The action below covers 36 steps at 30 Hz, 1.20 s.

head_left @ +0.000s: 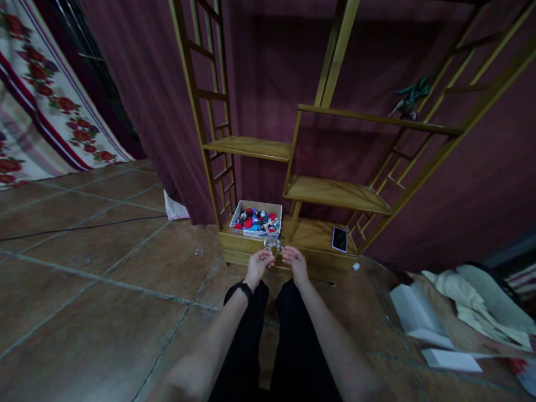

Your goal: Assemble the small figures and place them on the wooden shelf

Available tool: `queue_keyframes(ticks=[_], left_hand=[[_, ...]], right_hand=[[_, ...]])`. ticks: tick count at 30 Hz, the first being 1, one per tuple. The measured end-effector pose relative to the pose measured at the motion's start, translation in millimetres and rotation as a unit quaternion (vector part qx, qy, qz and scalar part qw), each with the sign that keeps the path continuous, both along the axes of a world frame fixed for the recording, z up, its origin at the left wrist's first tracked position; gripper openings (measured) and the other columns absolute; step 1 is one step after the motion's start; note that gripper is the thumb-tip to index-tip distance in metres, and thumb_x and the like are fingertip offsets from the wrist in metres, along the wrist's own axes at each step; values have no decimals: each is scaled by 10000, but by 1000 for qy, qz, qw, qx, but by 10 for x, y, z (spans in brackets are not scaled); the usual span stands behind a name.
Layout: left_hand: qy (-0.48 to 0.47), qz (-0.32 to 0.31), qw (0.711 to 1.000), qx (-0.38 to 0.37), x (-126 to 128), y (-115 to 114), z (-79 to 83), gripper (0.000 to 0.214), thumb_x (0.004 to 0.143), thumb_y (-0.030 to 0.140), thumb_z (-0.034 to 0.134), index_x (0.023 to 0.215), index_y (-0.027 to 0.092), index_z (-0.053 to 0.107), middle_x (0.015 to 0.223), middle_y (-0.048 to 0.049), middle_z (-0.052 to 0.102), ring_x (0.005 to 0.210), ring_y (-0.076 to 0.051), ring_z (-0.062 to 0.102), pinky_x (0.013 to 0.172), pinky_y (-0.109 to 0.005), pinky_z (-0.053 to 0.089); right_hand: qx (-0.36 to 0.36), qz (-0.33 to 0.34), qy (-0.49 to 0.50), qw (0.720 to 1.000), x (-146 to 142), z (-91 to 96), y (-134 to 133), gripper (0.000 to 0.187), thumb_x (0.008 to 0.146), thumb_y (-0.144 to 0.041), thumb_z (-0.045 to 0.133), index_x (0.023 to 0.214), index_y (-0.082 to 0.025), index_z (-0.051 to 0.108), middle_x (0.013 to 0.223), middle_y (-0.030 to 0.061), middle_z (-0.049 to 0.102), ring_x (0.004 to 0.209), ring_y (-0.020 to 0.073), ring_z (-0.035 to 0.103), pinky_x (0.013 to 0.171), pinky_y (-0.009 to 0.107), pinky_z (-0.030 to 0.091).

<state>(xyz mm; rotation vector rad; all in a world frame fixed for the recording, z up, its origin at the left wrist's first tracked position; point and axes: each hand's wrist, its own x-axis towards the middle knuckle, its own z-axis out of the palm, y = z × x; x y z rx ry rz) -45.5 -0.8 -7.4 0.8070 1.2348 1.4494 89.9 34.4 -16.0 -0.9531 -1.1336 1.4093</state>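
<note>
Between my hands, in front of the shelf unit, is a small clear, shiny thing (pixel 273 244) that looks like see-through plastic; its exact kind is too small to tell. My left hand (pixel 258 266) pinches its lower left side, with a dark band on the wrist. From the right, the closed fingertips of my right hand (pixel 295 262) grip its edge. Just beyond my hands, an open shallow box (pixel 235 216) stands on the low shelf, filled with several small red, blue, black and white items.
A wooden shelf unit (pixel 247 147) rises before me. On its low right shelf lies a tablet or phone (pixel 339 239); a green figurine (pixel 412 99) stands higher up. White boxes (pixel 419 312) and cloth lie at right on the tiled floor. A black cable (pixel 84 228) crosses the left.
</note>
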Motion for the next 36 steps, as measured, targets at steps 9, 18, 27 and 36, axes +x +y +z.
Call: queue_keyframes(ticks=[9, 18, 27, 36], left_hand=[[205, 36, 978, 11, -12, 76, -131, 141, 640, 250, 621, 741, 155, 590, 547, 32, 570, 484, -83, 519, 516, -201, 407], [423, -5, 906, 30, 15, -52, -75, 133, 723, 280, 567, 812, 196, 620, 686, 6, 637, 615, -112, 569, 590, -210, 398], [411, -3, 909, 75, 38, -166, 35, 187, 757, 302, 532, 913, 230, 604, 893, -29, 658, 823, -169, 599, 729, -255, 419], [171, 63, 981, 58, -76, -21, -21, 449, 635, 386, 646, 1002, 139, 569, 805, -54, 652, 681, -138, 588, 635, -246, 441]], right_hand=[[39, -23, -175, 984, -97, -79, 105, 304, 701, -381, 515, 945, -216, 590, 826, 5, 654, 741, 153, 596, 618, 262, 494], [92, -34, -330, 939, -64, -68, 57, 195, 790, -333, 429, 871, -255, 589, 817, -13, 649, 738, 148, 597, 624, 242, 476], [68, -35, -293, 953, -35, -98, 65, 220, 805, -304, 359, 851, -235, 563, 755, -6, 625, 638, 133, 590, 516, 218, 479], [74, 21, -245, 967, -52, -39, 10, 215, 783, -317, 391, 860, -233, 573, 766, -4, 617, 700, 134, 591, 547, 220, 503]])
